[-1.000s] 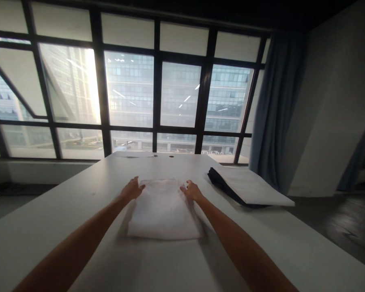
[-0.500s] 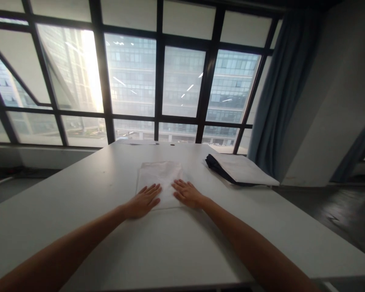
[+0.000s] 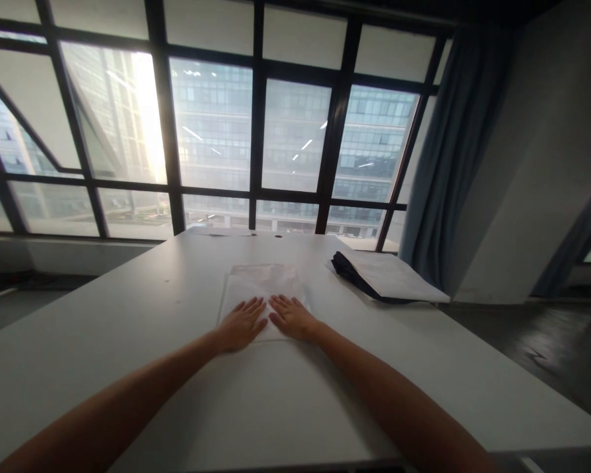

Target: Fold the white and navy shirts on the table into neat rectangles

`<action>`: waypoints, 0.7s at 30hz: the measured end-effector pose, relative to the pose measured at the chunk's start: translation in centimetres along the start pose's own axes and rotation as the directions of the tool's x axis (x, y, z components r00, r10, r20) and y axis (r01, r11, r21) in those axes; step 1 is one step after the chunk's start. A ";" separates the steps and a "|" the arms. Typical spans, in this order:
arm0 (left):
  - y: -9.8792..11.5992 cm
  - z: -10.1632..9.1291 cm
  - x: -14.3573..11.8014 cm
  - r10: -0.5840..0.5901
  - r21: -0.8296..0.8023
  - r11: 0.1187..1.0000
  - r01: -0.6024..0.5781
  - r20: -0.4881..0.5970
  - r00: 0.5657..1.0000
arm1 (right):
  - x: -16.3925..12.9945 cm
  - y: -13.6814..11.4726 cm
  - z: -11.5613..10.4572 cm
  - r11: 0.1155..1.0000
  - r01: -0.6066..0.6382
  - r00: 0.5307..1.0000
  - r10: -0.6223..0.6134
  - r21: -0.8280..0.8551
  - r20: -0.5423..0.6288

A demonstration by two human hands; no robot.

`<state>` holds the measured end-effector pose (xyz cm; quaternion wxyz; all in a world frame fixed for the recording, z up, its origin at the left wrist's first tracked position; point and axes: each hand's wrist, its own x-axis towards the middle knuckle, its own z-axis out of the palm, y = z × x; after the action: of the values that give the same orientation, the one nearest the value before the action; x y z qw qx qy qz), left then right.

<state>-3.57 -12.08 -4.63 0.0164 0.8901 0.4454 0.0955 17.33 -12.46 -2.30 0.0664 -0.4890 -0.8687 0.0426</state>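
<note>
A white folded cloth point(image 3: 263, 289) lies flat in the middle of a big white desk point(image 3: 103, 341). The cloth looks soft and thin, and its shape is close to a square. The desk top is smooth and plain.

Both hands lie flat on the near edge of the cloth, palms down. The left hand point(image 3: 242, 324) and the right hand point(image 3: 291, 318) are side by side, very close, with the fingertips almost meeting. The fingers are straight and spread a little, and they point away from the person. The hands are open and press on the cloth; they do not grip it. Both bare arms reach out long over the desk.

To the right, well apart from the cloth, lies a dark folded thing point(image 3: 357, 276) with a flat white sheet point(image 3: 398, 279) on top of it. At the far end of the desk lies a thin pale sheet point(image 3: 219, 231). Behind the desk is a big window point(image 3: 211, 125) with dark bars, and a blue-grey curtain point(image 3: 433, 157) hangs at its right side. Nothing lies between the hands and the cloth.
</note>
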 end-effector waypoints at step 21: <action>-4.3 -1.7 4.6 -0.152 0.032 0.988 0.154 -0.066 0.986 | 4.2 3.4 -1.2 0.971 -0.227 0.973 0.223 -0.077 -0.053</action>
<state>-4.65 -5.94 -2.76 -0.0066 0.8499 0.5144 0.1137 18.18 -7.08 -1.25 0.0600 -0.5873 -0.8071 0.0030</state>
